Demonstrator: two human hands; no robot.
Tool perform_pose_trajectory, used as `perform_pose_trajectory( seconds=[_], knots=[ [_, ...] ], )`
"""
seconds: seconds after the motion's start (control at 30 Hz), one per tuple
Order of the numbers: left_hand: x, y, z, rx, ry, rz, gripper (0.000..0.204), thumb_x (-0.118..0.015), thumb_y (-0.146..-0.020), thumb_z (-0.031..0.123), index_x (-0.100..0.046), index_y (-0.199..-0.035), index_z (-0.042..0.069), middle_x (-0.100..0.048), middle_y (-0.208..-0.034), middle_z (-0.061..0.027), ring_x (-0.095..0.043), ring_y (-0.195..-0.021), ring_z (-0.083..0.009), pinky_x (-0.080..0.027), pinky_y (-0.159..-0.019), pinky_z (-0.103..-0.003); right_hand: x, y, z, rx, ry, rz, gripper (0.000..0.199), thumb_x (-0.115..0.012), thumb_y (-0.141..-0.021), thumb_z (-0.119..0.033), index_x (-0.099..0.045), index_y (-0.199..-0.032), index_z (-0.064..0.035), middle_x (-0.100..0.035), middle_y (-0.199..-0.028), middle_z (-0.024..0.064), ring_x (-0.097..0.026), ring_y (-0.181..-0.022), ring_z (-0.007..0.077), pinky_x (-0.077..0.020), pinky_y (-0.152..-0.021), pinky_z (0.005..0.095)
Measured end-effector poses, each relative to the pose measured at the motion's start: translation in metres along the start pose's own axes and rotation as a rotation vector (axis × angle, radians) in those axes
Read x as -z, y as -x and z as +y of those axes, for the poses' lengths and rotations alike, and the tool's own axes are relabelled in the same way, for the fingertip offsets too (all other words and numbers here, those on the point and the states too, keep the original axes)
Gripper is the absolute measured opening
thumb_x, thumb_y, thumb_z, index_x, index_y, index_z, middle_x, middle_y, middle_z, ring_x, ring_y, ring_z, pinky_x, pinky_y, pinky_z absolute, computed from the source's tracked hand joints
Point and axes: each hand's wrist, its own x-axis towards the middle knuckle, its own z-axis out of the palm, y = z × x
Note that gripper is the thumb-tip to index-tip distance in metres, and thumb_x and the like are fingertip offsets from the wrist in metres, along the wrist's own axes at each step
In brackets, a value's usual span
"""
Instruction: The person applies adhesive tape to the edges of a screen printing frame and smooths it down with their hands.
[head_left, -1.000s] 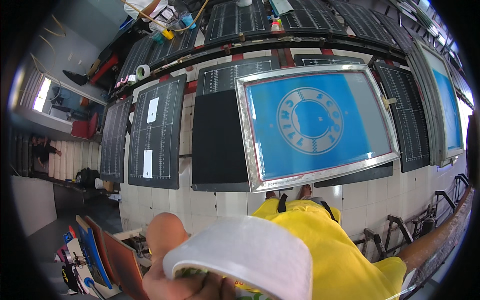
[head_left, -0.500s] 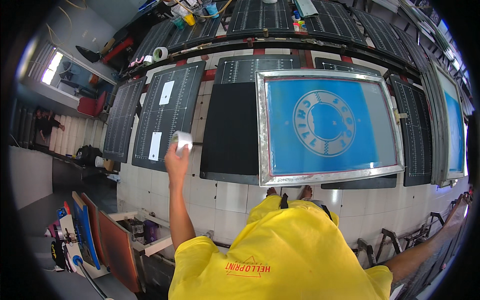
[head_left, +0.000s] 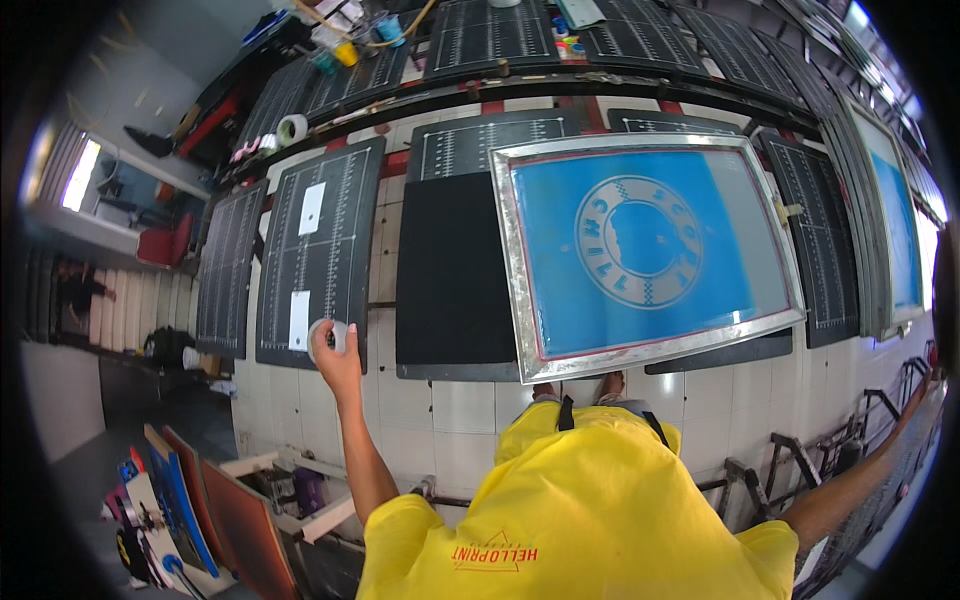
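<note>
Looking down from the head, a bright yellow cotton shirt point(head_left: 590, 510) with a small red print fills the near lower edge. From its left shoulder a bare forearm goes up to the left hand point(head_left: 338, 362), which is closed around a white roll of tape point(head_left: 328, 338). The roll is held at the lower edge of a tall black printing board with pale ruler lines point(head_left: 322, 255), just beside a small white paper label point(head_left: 299, 320) on that board. A second white paper label point(head_left: 312, 208) sits higher on the same board. The right arm stretches out to the lower right; its hand is at the dark rim of the picture, and I cannot tell if it is open or closed.

Between the shirt and the boards lies a white tiled floor point(head_left: 450, 410), and two feet show at the edge of the shirt. To the right of the ruled board is a plain black rectangular board point(head_left: 452, 275). Over its right side lies a metal-framed screen with blue mesh and a round pale design point(head_left: 640, 250). Farther away, on a long dark table point(head_left: 400, 90), stands another white tape roll point(head_left: 291, 129) and some small coloured paint pots point(head_left: 345, 52).
</note>
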Motion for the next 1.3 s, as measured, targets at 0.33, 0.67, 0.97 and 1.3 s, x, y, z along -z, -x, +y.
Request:
perform_pose_trajectory(
  seconds=[0.33, 0.67, 0.97, 1.3],
  knots=[
    [0.098, 0.067, 0.380, -0.678, 1.288, -0.193, 0.020, -0.072, -0.083, 0.029, -0.066, -0.090, 0.011, -0.067, -0.088, -0.0029, -0.067, -0.082, -0.0211, -0.046, -0.074, -0.035, 0.018, 0.036, -0.016, -0.011, 0.015, 0.060, 0.037, -0.053, -0.101, -0.033, -0.060, -0.123, -0.0049, -0.064, -0.112, 0.0055, -0.059, -0.101, 0.0155, -0.0475, -0.092, 0.0332],
    [0.094, 0.053, 0.366, -0.878, 1.180, -0.279, 0.021, -0.073, -0.085, 0.032, -0.065, -0.082, 0.013, -0.068, -0.080, 0.0004, -0.068, -0.074, -0.0168, -0.046, -0.062, -0.028, 0.030, 0.060, -0.035, -0.085, 0.027, 0.063, 0.038, -0.052, -0.101, -0.035, -0.060, -0.124, -0.0050, -0.065, -0.111, 0.0052, -0.060, -0.099, 0.0152, -0.0481, -0.091, 0.0332],
    [0.041, 0.052, 0.250, 0.200, 1.021, -0.931, 0.012, -0.062, -0.090, 0.004, -0.055, -0.080, 0.005, -0.060, -0.085, -0.0073, -0.060, -0.078, -0.0184, -0.049, -0.073, -0.031, -0.085, 0.206, 0.042, -0.367, 0.392, -0.290, 0.025, -0.065, -0.095, -0.018, -0.063, -0.115, -0.0028, -0.065, -0.098, 0.0002, -0.060, -0.083, 0.0087, -0.0476, -0.070, 0.0244],
    [0.093, 0.168, 0.110, 1.147, 0.385, -1.473, 0.011, -0.063, -0.093, 0.009, -0.057, -0.084, 0.005, -0.065, -0.076, -0.0054, -0.068, -0.074, -0.0188, -0.055, -0.065, -0.030, -0.066, 0.433, 0.064, -1.359, 0.844, -0.932, 0.010, -0.068, -0.080, -0.012, -0.071, -0.084, -0.0031, -0.064, -0.072, 0.0018, -0.057, -0.061, 0.0112, -0.0441, -0.055, 0.0259]
  ],
)
